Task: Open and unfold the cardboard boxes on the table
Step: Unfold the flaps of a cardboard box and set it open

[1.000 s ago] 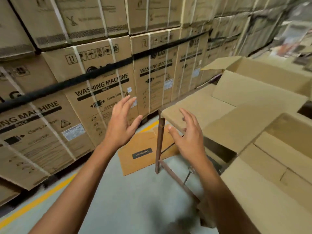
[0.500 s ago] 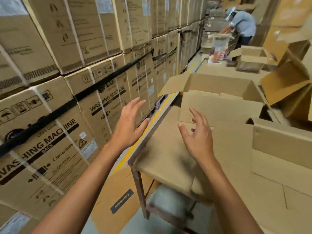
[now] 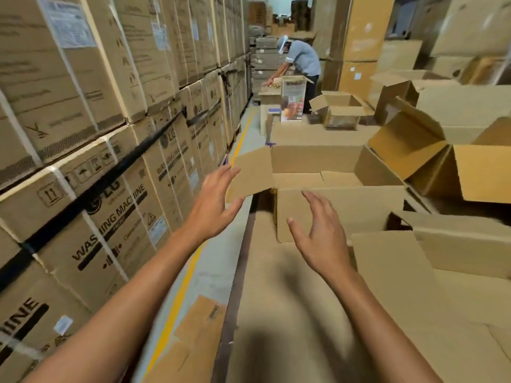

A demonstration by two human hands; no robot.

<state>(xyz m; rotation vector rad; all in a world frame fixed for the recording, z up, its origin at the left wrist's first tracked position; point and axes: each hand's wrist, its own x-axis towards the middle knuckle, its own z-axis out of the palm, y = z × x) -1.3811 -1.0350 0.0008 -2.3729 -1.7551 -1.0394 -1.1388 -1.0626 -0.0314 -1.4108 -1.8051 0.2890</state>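
An open cardboard box (image 3: 340,214) is seen at the centre of the frame, set on the table (image 3: 244,272), with its left flap (image 3: 251,175) turned outward. The left hand (image 3: 213,205) is held wide with straight fingers just beside that flap; whether it touches cannot be told. The right hand (image 3: 318,236) is spread wide before the box's near wall, and nothing is held. Stacked washing machine cartons (image 3: 110,217) fill the left. More opened boxes (image 3: 431,161) are seen at the right.
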